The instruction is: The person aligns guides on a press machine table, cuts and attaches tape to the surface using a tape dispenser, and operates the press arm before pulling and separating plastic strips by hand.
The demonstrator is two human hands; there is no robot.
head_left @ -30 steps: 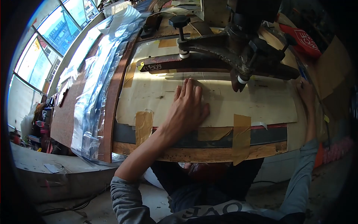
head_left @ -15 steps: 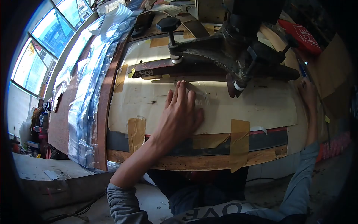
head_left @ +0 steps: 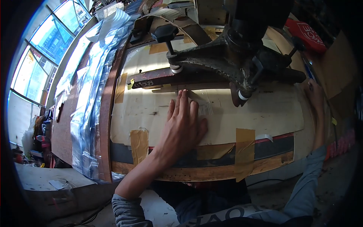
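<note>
My left hand [head_left: 182, 126] lies flat, fingers stretched forward, on a pale sheet [head_left: 140, 117] that looks like thin wood or board. Its fingertips stop just short of a dark metal bar [head_left: 159, 78] with chalk-like writing on its left end. Faint, clear film [head_left: 207, 106] seems to lie beside those fingers. Above the bar stands a black cast-metal press head [head_left: 215, 56] with arms, knobs and white-tipped feet. At the table's right edge my right hand [head_left: 315, 94] is closed, its fingers curled near a thin blue object [head_left: 309, 71]; what it grips is unclear.
Brown tape strips [head_left: 245, 153] hold the sheet's front edge near a wooden rail [head_left: 211, 174]. Clear plastic sheeting [head_left: 86, 125] covers the left side. A red bag [head_left: 305, 34] and cardboard [head_left: 337, 68] are at the right. Windows [head_left: 49, 36] stand at far left.
The whole view has shifted slightly, with the table sitting lower in it. My left hand stays flat on the sheet, a little farther from the bar; my right hand remains closed at the right edge.
</note>
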